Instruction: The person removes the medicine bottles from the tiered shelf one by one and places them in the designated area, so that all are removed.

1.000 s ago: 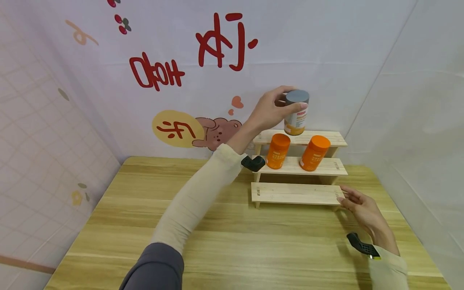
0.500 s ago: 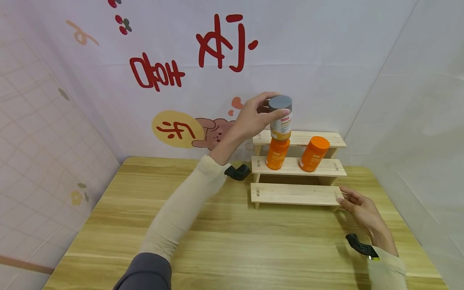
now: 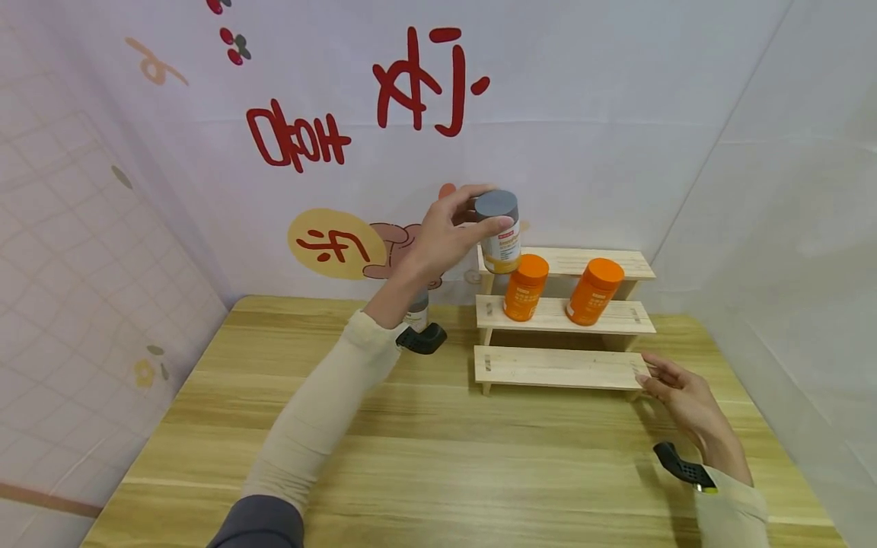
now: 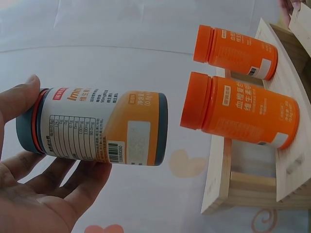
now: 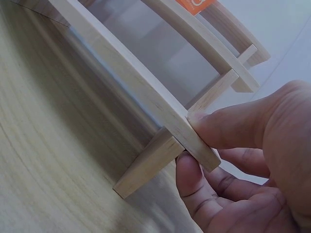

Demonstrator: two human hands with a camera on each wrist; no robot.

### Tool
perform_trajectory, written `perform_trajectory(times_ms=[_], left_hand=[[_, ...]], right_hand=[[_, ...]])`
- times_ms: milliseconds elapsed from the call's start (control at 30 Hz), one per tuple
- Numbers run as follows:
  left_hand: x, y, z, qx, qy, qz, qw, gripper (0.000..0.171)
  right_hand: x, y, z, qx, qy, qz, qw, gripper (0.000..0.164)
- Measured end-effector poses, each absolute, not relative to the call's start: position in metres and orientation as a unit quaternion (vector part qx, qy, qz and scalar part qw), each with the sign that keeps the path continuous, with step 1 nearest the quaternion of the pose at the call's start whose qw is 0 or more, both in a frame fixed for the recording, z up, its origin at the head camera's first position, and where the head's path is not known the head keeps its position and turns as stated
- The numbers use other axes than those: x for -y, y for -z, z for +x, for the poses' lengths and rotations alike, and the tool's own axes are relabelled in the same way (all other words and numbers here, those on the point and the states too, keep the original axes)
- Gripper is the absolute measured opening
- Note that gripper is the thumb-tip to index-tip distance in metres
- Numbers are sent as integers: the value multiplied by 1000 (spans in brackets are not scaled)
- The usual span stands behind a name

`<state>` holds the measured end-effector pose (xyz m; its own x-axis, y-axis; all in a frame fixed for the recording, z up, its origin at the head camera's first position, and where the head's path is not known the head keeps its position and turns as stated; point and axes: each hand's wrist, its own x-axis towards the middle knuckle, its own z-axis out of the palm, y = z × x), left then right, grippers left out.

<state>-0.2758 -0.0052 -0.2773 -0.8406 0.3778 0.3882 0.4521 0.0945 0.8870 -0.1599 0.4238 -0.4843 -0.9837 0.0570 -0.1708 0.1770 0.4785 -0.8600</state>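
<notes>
My left hand (image 3: pixel 444 242) grips a vitamin bottle (image 3: pixel 503 247) by its grey lid, in the air at the left end of the wooden step rack's top tier (image 3: pixel 589 261). In the left wrist view the bottle (image 4: pixel 131 116) has a white and orange label, with thumb and fingers round its lid end. Two orange bottles, a left one (image 3: pixel 524 295) and a right one (image 3: pixel 592 298), stand on the middle tier. At the rack's right end my right hand (image 3: pixel 688 399) pinches the lowest tier (image 3: pixel 555 365); the right wrist view shows thumb above the board (image 5: pixel 194 141), fingertip below.
Behind my left wrist, a second grey-lidded bottle (image 3: pixel 418 312) stands partly hidden on the wooden table (image 3: pixel 479 464). A white printed cloth (image 3: pixel 603 114) hangs behind the rack. Another pale cloth wall (image 3: pixel 808 266) rises at the right.
My left hand has carried the grey-lidded bottle left and slightly down, from above the top tier to its left end. The bottle behind the wrist has come into view. My right hand stays put.
</notes>
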Motion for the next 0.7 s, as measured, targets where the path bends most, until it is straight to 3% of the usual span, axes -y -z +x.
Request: perform_trajectory(times_ms=[700], left_hand=[[55,306,-273,730,642,-228,50,47]], right_hand=[[-424,487,-162,-858,505,70,60,77]])
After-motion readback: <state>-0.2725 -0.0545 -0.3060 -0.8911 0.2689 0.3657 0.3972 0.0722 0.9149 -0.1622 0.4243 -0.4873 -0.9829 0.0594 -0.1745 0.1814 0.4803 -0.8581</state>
